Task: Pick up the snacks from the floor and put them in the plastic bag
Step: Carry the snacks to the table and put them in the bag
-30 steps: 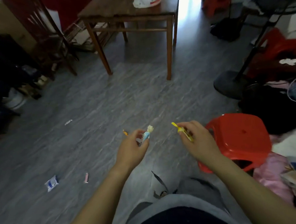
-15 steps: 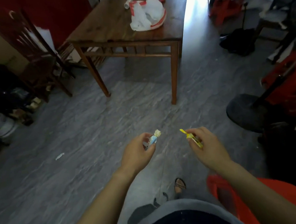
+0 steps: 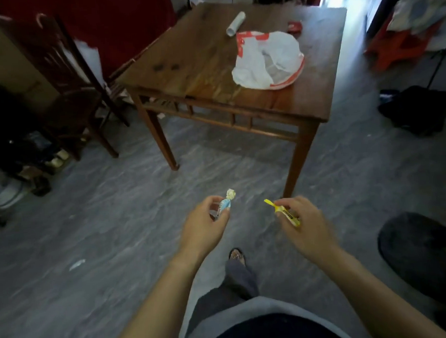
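Observation:
My left hand [image 3: 204, 225] pinches a small blue and white wrapped candy [image 3: 225, 201] with a twisted pale end pointing up. A yellow wrapped candy [image 3: 283, 211] sits between the fingers of my right hand [image 3: 303, 225]. Both hands hover over the grey floor in front of the wooden table [image 3: 206, 66]. On the tabletop lies a crumpled white plastic bag with red trim [image 3: 268, 60], its mouth facing up. One small pale wrapper [image 3: 77, 264] lies on the floor to the left.
A dark wooden chair [image 3: 67, 81] stands left of the table, with clutter along the left wall. A grey roll [image 3: 235, 23] and a red packet [image 3: 294, 26] lie on the table. A dark round fan base [image 3: 422, 251] sits on the right. My foot [image 3: 236, 256] steps forward.
I have risen and stepped toward the table; it and the bag now look much nearer. The red stool and the floor snacks at lower left have left the view. Both hands keep their candies.

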